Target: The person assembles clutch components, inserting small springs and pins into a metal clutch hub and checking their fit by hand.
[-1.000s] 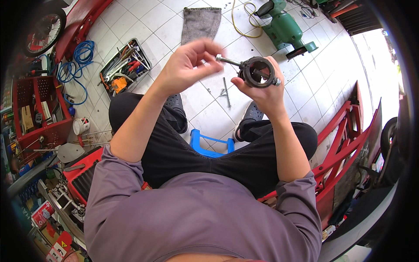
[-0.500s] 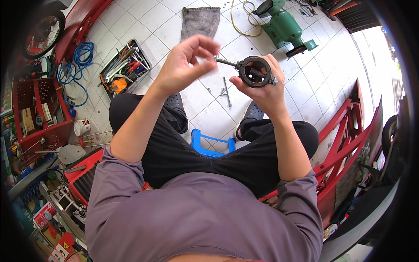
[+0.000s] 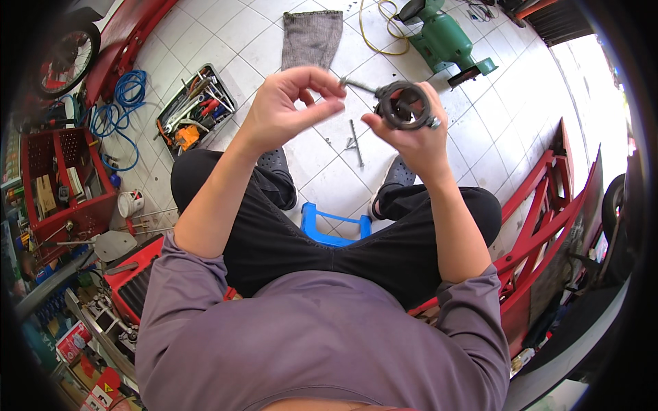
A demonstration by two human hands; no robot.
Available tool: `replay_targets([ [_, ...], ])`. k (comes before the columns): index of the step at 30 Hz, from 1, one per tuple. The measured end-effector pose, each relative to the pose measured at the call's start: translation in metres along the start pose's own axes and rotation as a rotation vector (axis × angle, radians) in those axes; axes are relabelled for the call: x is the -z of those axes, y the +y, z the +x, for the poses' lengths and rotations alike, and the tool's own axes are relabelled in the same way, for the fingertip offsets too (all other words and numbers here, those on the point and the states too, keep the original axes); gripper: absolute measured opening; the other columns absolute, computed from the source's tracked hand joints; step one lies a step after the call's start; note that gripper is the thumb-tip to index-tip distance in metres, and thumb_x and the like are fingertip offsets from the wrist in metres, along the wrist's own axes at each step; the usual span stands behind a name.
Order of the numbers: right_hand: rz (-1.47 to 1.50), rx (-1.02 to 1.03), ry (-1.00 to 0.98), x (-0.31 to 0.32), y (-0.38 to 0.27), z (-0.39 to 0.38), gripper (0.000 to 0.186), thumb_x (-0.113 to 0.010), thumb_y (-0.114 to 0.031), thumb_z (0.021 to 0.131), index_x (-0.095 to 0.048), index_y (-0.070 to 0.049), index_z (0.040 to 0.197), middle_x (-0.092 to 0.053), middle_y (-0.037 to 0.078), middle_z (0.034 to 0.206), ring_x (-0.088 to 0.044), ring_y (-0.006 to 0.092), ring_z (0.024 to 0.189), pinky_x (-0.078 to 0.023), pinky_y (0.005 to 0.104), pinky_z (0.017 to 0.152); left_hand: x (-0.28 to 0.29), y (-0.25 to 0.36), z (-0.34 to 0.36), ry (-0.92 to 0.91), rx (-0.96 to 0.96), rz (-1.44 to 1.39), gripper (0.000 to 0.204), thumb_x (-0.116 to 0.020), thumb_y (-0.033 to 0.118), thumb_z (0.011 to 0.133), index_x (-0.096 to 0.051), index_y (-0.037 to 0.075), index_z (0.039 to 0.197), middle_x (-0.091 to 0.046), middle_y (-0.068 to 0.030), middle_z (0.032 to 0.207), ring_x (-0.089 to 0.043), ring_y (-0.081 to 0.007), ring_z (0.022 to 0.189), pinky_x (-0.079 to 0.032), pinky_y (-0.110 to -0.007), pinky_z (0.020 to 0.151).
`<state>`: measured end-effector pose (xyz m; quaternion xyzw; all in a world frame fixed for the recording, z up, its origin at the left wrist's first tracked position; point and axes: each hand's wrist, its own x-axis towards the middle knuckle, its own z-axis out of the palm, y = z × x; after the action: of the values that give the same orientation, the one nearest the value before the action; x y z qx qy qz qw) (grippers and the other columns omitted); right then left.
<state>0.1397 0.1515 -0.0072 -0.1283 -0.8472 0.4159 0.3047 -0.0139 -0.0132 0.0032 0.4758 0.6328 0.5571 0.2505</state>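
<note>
My right hand [image 3: 419,140] grips a black ring-shaped metal clamp [image 3: 386,108] from below and from its right side, its round opening facing up. From the clamp's left side a long threaded bolt [image 3: 361,86] sticks out toward my left hand [image 3: 291,108]. That hand's thumb and fingers are apart with nothing between them, and the index fingertip is close to the bolt's end; whether they touch I cannot tell. A smaller bolt end [image 3: 434,122] shows at the clamp's right edge. On the floor below lie a long bolt [image 3: 356,145] and small metal pieces.
A tool tray [image 3: 197,106] sits on the tiles at left, near a coiled blue hose [image 3: 130,89]. Ahead lie a grey cloth [image 3: 310,40] and a green bench grinder [image 3: 444,42]. A blue frame [image 3: 327,240] is between my legs; red metal framing [image 3: 531,253] stands at right.
The clamp has tilted and shifted slightly right, and its bolt's free end has risen a little. My left hand's fingers have come a bit lower, with the thumb still spread.
</note>
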Motion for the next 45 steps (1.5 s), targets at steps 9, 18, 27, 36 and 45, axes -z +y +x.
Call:
replay_targets([
  [9,-0.087,0.072,-0.043,0.002,-0.001,0.001,0.041,-0.086,-0.029,0.057,-0.064,-0.009,0.085,-0.058,0.000,0.075,-0.055,0.0186,0.072,-0.038,0.0325,0.070,0.003,0.000,0.003,-0.067,0.243,-0.239,0.029,-0.057,0.028,0.093,-0.067,0.001,0.095,-0.068,-0.0065,0.082,-0.062,-0.0097,0.074,-0.046,-0.021,0.059],
  [18,-0.157,0.092,-0.059,0.002,0.001,0.000,0.044,-0.085,-0.029,0.057,-0.063,-0.009,0.089,-0.058,-0.001,0.075,-0.055,0.0173,0.069,-0.036,0.0318,0.071,-0.011,0.005,0.003,0.136,0.058,-0.236,0.025,-0.057,0.020,0.092,-0.065,0.000,0.105,-0.067,-0.0082,0.088,-0.062,-0.0073,0.076,-0.041,-0.017,0.054],
  [27,-0.199,0.132,-0.019,0.002,0.004,0.000,0.043,-0.084,-0.025,0.056,-0.062,-0.011,0.091,-0.056,-0.001,0.076,-0.055,0.0175,0.072,-0.035,0.0315,0.071,-0.008,0.002,0.004,0.140,-0.019,-0.208,0.025,-0.058,0.022,0.093,-0.065,0.000,0.103,-0.067,-0.0100,0.096,-0.061,-0.0082,0.079,-0.045,-0.018,0.061],
  [36,-0.211,0.136,-0.037,0.004,0.007,-0.002,0.043,-0.085,-0.025,0.056,-0.063,-0.012,0.091,-0.054,-0.002,0.076,-0.054,0.0149,0.070,-0.034,0.0312,0.072,-0.003,0.000,0.004,-0.010,0.042,-0.241,0.034,-0.063,0.017,0.087,-0.056,-0.001,0.116,-0.061,-0.0115,0.111,-0.060,-0.0163,0.100,-0.048,-0.025,0.076],
  [45,-0.199,0.140,-0.024,0.004,0.004,-0.002,0.044,-0.085,-0.026,0.055,-0.062,-0.012,0.090,-0.054,-0.002,0.077,-0.054,0.0157,0.068,-0.035,0.0313,0.072,-0.003,-0.004,0.003,-0.044,0.130,-0.229,0.059,-0.071,0.032,0.082,-0.047,0.008,0.130,-0.054,-0.0121,0.125,-0.056,-0.0193,0.107,-0.045,-0.027,0.080],
])
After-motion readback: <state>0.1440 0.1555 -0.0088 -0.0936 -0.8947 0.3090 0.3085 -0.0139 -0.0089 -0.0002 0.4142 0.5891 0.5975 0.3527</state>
